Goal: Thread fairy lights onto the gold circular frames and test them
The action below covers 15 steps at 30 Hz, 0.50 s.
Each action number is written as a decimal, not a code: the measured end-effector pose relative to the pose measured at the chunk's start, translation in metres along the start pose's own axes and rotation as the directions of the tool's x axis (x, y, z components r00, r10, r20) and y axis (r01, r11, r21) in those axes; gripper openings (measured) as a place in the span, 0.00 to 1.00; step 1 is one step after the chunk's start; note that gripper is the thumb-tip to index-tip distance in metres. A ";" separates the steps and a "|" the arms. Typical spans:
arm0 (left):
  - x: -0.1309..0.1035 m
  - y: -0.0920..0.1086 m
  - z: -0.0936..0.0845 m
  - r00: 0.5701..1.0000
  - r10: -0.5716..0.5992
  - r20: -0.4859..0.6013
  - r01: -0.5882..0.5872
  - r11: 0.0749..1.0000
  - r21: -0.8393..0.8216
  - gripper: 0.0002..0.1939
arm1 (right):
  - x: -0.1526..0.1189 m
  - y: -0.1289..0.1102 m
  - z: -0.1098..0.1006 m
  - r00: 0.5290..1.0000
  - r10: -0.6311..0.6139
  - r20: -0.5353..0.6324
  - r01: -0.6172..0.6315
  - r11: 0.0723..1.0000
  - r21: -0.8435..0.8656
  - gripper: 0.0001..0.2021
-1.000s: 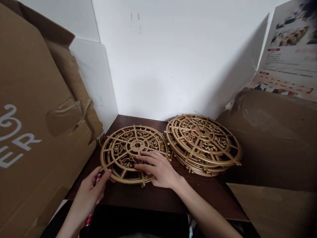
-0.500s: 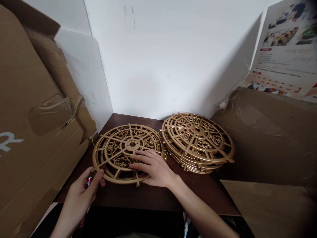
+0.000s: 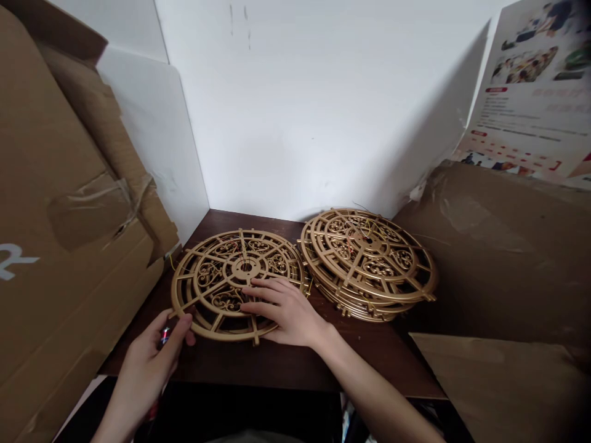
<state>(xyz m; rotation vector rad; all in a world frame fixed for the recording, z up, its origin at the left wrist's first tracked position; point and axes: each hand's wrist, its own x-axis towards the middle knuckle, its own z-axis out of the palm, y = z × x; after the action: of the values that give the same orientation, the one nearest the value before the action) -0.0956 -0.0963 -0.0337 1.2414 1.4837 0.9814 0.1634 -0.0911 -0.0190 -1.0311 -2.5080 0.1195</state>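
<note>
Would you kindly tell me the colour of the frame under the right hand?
The frame is gold, clearest in the head view.

Legible text is limited to 1 letter: a white "R" [image 3: 17, 261], printed aslant on the cardboard box [image 3: 106, 246] at left and meeting the edge of view. At right, the poster [image 3: 489, 114] carries 2 small red labels [image 3: 496, 90] on its left side, 2 rows of pale red characters [image 3: 561, 93], several lines of fine dark print [image 3: 517, 115] and red marks [image 3: 512, 151] lower down. The poster's wording is too small and blurred to read.
</note>
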 end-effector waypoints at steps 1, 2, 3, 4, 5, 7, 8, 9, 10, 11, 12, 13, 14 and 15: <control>-0.001 0.000 0.000 1.000 0.006 -0.006 -0.006 1.000 0.006 0.21 | 0.000 0.000 0.000 1.000 0.000 -0.004 0.000 1.000 0.003 0.23; -0.001 0.000 0.001 1.000 0.009 -0.011 -0.009 1.000 0.009 0.21 | 0.000 0.000 0.000 1.000 -0.002 -0.007 0.002 1.000 0.005 0.23; -0.001 0.000 0.001 1.000 0.009 -0.013 -0.009 1.000 0.007 0.21 | 0.000 0.000 0.000 1.000 -0.003 -0.009 0.003 1.000 0.006 0.23; -0.001 0.000 0.001 1.000 0.005 -0.011 -0.005 1.000 0.005 0.21 | 0.000 0.000 0.000 1.000 -0.004 -0.011 0.004 1.000 0.007 0.23; 0.000 -0.001 0.001 1.000 -0.003 -0.007 0.003 1.000 0.003 0.21 | 0.000 0.000 0.000 1.000 -0.005 -0.012 0.005 1.000 0.008 0.22; 0.002 -0.003 0.000 1.000 -0.014 -0.002 0.014 1.000 0.000 0.22 | 0.000 0.000 0.000 1.000 -0.006 -0.011 0.006 1.000 0.012 0.22; 0.003 -0.003 0.000 1.000 -0.017 -0.003 0.017 1.000 0.001 0.23 | 0.000 0.000 0.000 1.000 -0.006 -0.009 0.006 1.000 0.014 0.23; 0.003 -0.004 0.000 1.000 -0.018 -0.005 0.018 1.000 0.003 0.23 | 0.000 0.000 0.000 1.000 -0.004 -0.006 0.005 1.000 0.017 0.23; 0.004 -0.004 0.000 1.000 -0.019 -0.006 0.019 1.000 0.005 0.23 | 0.000 -0.001 -0.001 1.000 -0.001 -0.001 0.001 1.000 0.021 0.23; 0.004 -0.005 0.000 1.000 -0.017 -0.006 0.018 1.000 0.009 0.23 | 0.000 -0.001 -0.001 1.000 0.005 0.004 -0.005 1.000 0.027 0.23; 0.004 -0.005 0.000 1.000 -0.014 -0.007 0.014 1.000 0.015 0.23 | 0.001 -0.001 -0.001 1.000 0.012 0.010 -0.013 0.999 0.036 0.23; 0.004 -0.005 0.000 1.000 -0.009 -0.009 0.009 1.000 0.020 0.23 | 0.002 -0.002 -0.002 1.000 0.021 0.016 -0.022 0.999 0.046 0.23; 0.004 -0.005 0.000 1.000 -0.004 -0.011 0.005 1.000 0.023 0.23 | 0.002 -0.004 -0.003 0.999 0.031 0.025 -0.032 0.998 0.057 0.23; 0.004 -0.005 -0.001 1.000 0.000 -0.011 0.000 1.000 0.025 0.23 | 0.003 -0.006 -0.005 0.998 0.044 0.034 -0.046 0.997 0.067 0.23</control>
<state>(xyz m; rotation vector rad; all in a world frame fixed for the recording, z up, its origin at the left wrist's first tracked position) -0.0976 -0.0931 -0.0387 1.2559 1.5085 0.9740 0.1594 -0.0938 -0.0122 -1.0663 -2.4916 0.2351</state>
